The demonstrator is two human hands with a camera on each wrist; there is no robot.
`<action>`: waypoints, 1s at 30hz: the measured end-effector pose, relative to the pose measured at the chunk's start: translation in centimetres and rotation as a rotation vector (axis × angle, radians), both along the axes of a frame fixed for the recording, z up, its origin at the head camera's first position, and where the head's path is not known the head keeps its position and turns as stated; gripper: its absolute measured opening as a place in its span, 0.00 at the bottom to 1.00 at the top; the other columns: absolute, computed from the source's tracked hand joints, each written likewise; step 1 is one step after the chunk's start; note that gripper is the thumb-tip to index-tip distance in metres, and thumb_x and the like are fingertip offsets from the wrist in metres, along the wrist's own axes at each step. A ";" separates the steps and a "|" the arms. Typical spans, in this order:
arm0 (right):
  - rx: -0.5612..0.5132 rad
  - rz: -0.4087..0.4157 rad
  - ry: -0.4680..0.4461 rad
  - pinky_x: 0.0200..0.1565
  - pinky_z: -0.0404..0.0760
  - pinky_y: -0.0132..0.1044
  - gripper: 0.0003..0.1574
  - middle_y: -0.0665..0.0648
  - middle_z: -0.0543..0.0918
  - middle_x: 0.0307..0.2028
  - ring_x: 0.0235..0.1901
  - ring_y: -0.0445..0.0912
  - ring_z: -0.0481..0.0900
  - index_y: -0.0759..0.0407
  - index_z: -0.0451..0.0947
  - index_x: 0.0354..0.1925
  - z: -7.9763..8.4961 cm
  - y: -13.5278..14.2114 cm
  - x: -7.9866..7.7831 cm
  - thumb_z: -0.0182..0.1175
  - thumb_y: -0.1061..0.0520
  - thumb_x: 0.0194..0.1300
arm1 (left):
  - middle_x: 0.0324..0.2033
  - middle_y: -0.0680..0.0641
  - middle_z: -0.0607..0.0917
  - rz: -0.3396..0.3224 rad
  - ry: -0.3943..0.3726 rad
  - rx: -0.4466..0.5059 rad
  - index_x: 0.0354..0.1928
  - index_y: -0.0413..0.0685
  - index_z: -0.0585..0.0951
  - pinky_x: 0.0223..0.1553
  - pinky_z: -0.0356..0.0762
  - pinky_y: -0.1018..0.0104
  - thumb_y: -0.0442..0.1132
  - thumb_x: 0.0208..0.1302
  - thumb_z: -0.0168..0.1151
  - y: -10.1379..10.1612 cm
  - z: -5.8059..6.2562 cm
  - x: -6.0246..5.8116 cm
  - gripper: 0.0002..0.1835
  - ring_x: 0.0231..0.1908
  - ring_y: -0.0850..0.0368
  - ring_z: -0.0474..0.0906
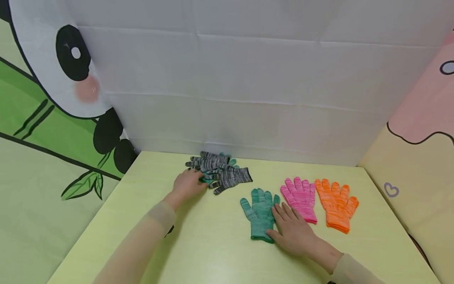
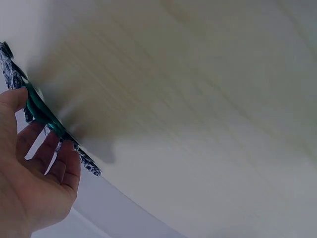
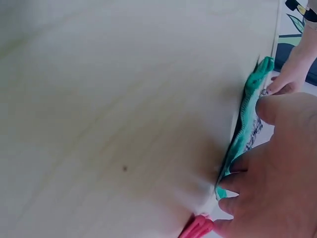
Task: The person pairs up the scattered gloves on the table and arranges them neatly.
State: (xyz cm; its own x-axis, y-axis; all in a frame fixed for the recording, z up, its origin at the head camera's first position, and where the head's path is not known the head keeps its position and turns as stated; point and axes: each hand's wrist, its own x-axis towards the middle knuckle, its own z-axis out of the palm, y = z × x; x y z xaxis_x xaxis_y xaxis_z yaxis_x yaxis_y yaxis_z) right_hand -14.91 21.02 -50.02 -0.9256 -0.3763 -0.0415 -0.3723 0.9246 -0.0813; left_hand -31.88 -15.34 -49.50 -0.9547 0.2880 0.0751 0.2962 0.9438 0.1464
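At the back left of the table, my left hand (image 1: 189,183) pinches the cuff end of a green knit glove (image 2: 40,111) between thumb and fingers. Most of that glove is hidden beneath two black-and-grey striped gloves (image 1: 232,178). My right hand (image 1: 294,230) lies with its fingers nearly straight along the right edge of another green glove (image 1: 260,215), which is spread flat, fingers pointing away from me. Its thumb touches near the cuff, and its fingertips rest by the glove's outermost finger.
Just right of the flat green glove, a pink glove (image 1: 301,199) and an orange glove (image 1: 338,205) lie side by side. The pale yellow table (image 1: 205,252) ends at a white backdrop (image 1: 248,79), with printed cartoon panels on both sides.
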 end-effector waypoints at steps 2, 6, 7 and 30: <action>-0.006 0.003 0.005 0.66 0.45 0.53 0.52 0.56 0.51 0.71 0.70 0.55 0.40 0.57 0.50 0.71 0.1 0.2 0.0 0.39 0.26 0.63 | 0.50 0.45 0.75 0.017 -0.003 -0.020 0.56 0.52 0.77 0.45 0.71 0.47 0.63 0.57 0.57 0.2 -0.2 0.0 0.30 0.48 0.44 0.71; 0.018 0.014 0.005 0.66 0.43 0.54 0.54 0.55 0.51 0.71 0.70 0.55 0.39 0.56 0.51 0.71 0.3 0.5 0.0 0.39 0.23 0.60 | 0.49 0.44 0.75 0.050 0.007 -0.059 0.55 0.51 0.77 0.45 0.70 0.47 0.64 0.55 0.58 0.8 -0.1 0.1 0.31 0.48 0.44 0.70; 0.029 0.019 0.003 0.66 0.43 0.53 0.55 0.55 0.51 0.71 0.70 0.55 0.40 0.56 0.51 0.71 0.3 0.6 -0.1 0.39 0.23 0.60 | 0.49 0.44 0.75 0.058 0.010 -0.068 0.54 0.51 0.78 0.45 0.70 0.47 0.63 0.54 0.58 0.9 0.0 0.2 0.31 0.48 0.44 0.70; 0.017 0.031 -0.018 0.66 0.43 0.53 0.56 0.55 0.50 0.71 0.70 0.55 0.41 0.56 0.49 0.71 -0.3 0.7 -0.1 0.37 0.22 0.60 | 0.43 0.46 0.80 0.145 0.005 0.347 0.49 0.44 0.76 0.37 0.76 0.56 0.40 0.68 0.50 0.1 1.4 -1.0 0.12 0.35 0.53 0.77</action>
